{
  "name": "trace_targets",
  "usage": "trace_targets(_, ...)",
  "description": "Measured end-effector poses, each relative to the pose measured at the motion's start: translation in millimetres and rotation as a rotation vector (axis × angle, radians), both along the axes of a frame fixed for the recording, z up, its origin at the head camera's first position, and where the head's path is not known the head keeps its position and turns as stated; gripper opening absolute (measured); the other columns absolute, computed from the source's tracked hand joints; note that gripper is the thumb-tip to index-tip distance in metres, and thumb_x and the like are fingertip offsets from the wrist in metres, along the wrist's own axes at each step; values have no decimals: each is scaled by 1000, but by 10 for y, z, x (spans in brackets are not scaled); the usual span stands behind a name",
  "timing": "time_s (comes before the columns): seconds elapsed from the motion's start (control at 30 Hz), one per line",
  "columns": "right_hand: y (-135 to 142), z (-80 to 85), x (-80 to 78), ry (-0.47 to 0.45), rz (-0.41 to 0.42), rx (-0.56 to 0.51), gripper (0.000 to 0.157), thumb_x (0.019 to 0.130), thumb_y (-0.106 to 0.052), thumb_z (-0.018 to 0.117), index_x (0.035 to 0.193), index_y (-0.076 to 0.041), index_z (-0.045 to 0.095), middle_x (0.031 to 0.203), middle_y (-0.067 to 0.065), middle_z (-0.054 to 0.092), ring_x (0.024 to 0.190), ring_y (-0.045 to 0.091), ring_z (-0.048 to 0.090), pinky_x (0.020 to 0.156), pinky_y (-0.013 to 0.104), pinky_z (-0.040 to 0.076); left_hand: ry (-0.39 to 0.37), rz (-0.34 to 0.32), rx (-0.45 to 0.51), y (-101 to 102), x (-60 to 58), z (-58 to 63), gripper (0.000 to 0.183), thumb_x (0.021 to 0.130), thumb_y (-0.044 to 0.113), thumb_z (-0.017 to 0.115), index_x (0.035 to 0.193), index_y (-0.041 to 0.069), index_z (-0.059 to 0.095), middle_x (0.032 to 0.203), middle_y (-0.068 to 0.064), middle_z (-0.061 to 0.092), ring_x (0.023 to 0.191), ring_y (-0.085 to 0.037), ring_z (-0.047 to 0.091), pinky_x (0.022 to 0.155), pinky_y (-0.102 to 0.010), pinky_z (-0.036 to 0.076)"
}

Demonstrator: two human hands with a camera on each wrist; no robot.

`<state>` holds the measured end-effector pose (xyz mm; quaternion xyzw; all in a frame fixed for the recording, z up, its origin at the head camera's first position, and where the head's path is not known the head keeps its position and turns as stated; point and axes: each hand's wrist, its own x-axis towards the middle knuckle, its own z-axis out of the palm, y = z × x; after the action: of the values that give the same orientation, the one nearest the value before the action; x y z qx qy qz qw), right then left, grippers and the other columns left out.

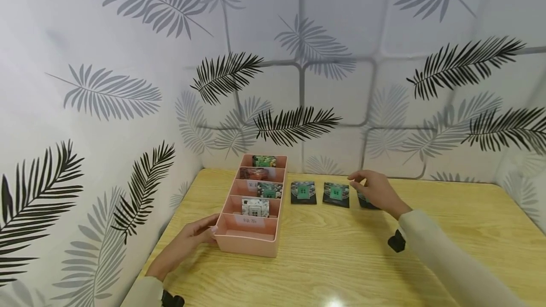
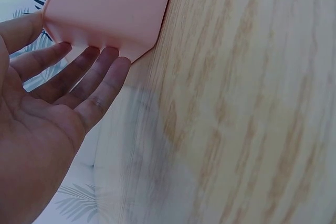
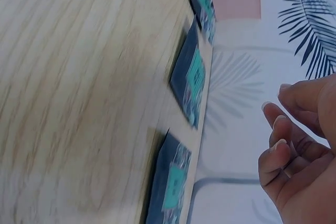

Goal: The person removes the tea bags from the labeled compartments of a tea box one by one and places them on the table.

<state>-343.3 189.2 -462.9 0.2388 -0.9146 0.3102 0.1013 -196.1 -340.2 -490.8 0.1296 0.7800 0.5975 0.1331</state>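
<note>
A pink divided box (image 1: 246, 245) stands on the table, with small printed packets in several of its compartments. My left hand (image 1: 192, 240) is at the box's near left side. In the left wrist view, the fingertips of that hand (image 2: 58, 108) touch the pink wall with the fingers nearly straight. Three dark packets with green labels lie in a row right of the box: a left one (image 1: 304, 193), a middle one (image 1: 336, 195) and a right one (image 1: 365, 202), partly hidden. Above the right packet hovers my right hand (image 1: 377, 192), its fingers loosely bent and nothing between them.
The wooden table (image 1: 332, 255) runs back to a leaf-patterned wall (image 1: 332, 94), close behind the packets. White paper labels (image 1: 250, 222) with writing are on the box's dividers. The box's nearest compartment shows a bare floor.
</note>
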Motion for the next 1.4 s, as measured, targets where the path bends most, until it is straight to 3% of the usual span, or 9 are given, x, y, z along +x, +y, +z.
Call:
trace_targets(0.43, -411, 177, 138, -22, 81, -53, 19, 101, -12, 68, 118, -7, 75, 104, 9, 73, 51, 14, 50, 48, 31, 44, -11, 19, -15, 9, 21, 19, 62, 110, 32, 51, 162, 4, 31, 163, -22, 33, 133, -39, 53, 105, -49, 49)
trace_targets(0.9, -839, 179, 209, -91, 158, -120, 18, 103, -19, 67, 119, -17, 74, 107, 2, 71, 49, 13, 42, 48, 31, 41, -9, 17, -15, 6, 29, 2, 61, 110, 32, 51, 161, 4, 32, 163, -22, 32, 136, -41, 49, 106, -49, 48)
trace_targets(1.4, -1320, 212, 329, -57, 223, -122, 18, 101, -17, 69, 118, -16, 75, 107, -1, 71, 55, 10, 50, 55, 31, 48, 4, 14, -13, 16, 15, -7, 60, 110, 32, 52, 161, 6, 33, 163, -21, 33, 138, -39, 48, 106, -47, 49)
